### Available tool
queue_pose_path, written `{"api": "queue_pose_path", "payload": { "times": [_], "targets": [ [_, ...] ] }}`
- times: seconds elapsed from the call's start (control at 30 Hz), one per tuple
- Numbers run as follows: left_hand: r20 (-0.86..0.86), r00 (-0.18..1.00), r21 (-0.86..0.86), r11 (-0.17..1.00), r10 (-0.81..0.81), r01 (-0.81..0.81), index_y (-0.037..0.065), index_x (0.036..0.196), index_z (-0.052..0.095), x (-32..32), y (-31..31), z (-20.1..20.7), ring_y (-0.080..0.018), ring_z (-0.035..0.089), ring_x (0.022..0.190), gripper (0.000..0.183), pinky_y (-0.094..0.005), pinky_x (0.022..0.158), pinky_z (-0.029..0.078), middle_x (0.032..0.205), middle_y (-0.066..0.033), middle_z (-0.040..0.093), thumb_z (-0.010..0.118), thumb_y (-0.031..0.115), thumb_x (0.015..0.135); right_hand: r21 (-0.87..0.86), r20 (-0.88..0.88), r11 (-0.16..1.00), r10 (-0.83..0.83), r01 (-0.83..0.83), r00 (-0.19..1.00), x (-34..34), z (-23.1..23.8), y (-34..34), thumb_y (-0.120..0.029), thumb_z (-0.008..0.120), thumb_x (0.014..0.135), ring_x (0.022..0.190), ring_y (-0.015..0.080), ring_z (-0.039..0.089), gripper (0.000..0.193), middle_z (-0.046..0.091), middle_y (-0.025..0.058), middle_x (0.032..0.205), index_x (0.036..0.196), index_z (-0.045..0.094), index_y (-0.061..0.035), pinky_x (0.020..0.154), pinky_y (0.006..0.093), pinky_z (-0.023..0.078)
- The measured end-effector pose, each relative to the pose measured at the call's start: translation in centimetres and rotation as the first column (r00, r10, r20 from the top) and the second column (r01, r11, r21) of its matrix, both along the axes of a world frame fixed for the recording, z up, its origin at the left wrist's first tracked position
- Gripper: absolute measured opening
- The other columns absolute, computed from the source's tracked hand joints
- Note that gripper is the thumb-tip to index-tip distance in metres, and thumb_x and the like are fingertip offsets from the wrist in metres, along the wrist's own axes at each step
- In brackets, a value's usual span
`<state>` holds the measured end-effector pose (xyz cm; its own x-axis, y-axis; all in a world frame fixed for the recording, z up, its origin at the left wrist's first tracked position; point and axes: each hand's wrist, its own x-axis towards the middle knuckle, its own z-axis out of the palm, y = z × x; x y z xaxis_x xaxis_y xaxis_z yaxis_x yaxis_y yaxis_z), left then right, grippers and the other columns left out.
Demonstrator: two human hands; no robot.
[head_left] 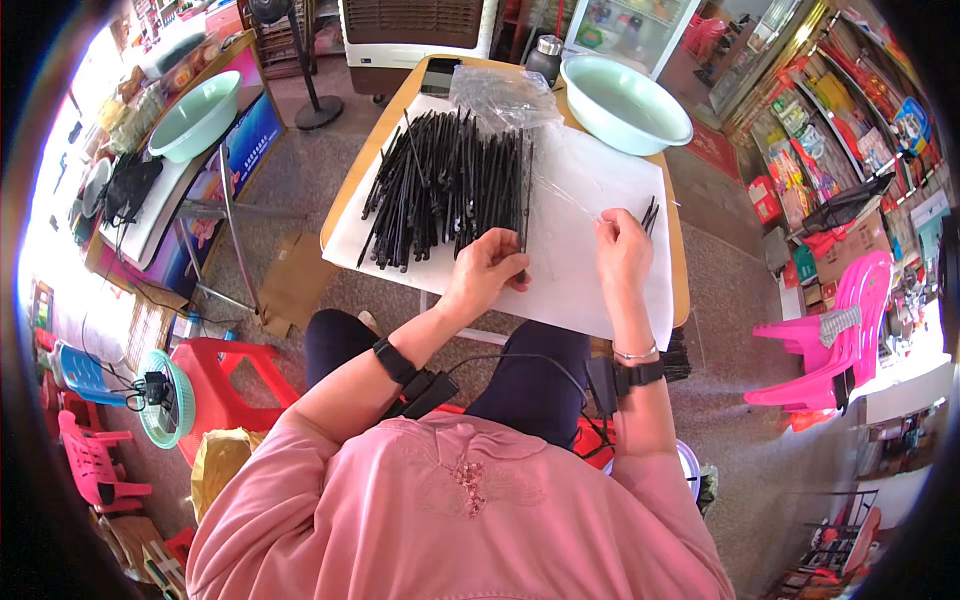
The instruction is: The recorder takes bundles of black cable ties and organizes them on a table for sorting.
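Observation:
Thin black sticks [430,190] lie in a heap on a white sheet [580,295] that covers most of the table. My left hand [485,272] is closed at the heap's right edge, its fingers pinched round the lower end of a thin black stick [527,195]. To the right, my right hand [623,255] has its thumb and fingers pressed together on a clear plastic strip [568,196], which stretches up and left toward the heap. A few loose black sticks [651,214] lie just beyond my right hand. The strip's far end is hard to make out.
Clear plastic bags [505,97] lie behind the heap, beside a dark phone [440,76]. A pale green basin [625,105] and a dark flask [544,60] stand at the table's far right. A red stool [232,385] is on my left, pink chairs [835,335] on my right.

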<state>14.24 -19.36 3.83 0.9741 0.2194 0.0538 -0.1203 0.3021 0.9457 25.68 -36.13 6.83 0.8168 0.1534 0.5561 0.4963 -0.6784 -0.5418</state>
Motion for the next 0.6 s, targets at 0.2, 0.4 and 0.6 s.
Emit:
{"api": "queue_pose_path", "payload": {
  "times": [0.2,0.4,0.6],
  "targets": [
    [-0.006,1.000,0.003,1.000,0.003,-0.003,-0.004,0.100,0.051,-0.2,0.1,0.2,-0.0140,0.061,0.068,0.016,-0.0263,0.058,0.054,0.080,-0.0065,0.057,0.057,0.000,0.087,-0.134,-0.054,0.990,0.028,-0.035,0.998,-2.2,1.1,-1.5,-0.010,0.061,0.080,0.068,0.0288,0.061,0.006,0.063,0.0113,0.076,0.084,0.062,-0.0053,0.062,0.0380,0.047],
    [-0.001,1.000,0.019,1.000,-0.009,0.010,-0.004,0.101,0.051,-0.4,0.1,0.3,-0.0137,0.061,0.069,0.016,-0.0263,0.059,0.054,0.081,-0.0064,0.057,0.057,0.001,0.087,0.429,-0.197,0.893,0.241,-0.138,0.950,-2.4,3.5,-1.3,-0.008,0.062,0.083,0.059,0.0124,0.054,0.007,0.058,0.0029,0.068,0.086,0.061,-0.0017,0.055,0.0270,0.043],
    [-0.007,1.000,0.048,0.999,-0.013,0.014,-0.005,0.102,0.051,-0.4,0.0,0.7,-0.0136,0.061,0.069,0.017,-0.0257,0.059,0.053,0.081,-0.0062,0.057,0.057,0.001,0.088,0.819,-0.143,0.523,0.584,-0.236,0.799,0.8,2.4,2.6,-0.008,0.063,0.084,0.061,0.0069,0.050,0.012,0.057,-0.0001,0.070,0.092,0.061,0.0017,0.058,0.0209,0.040]
  ]
}}
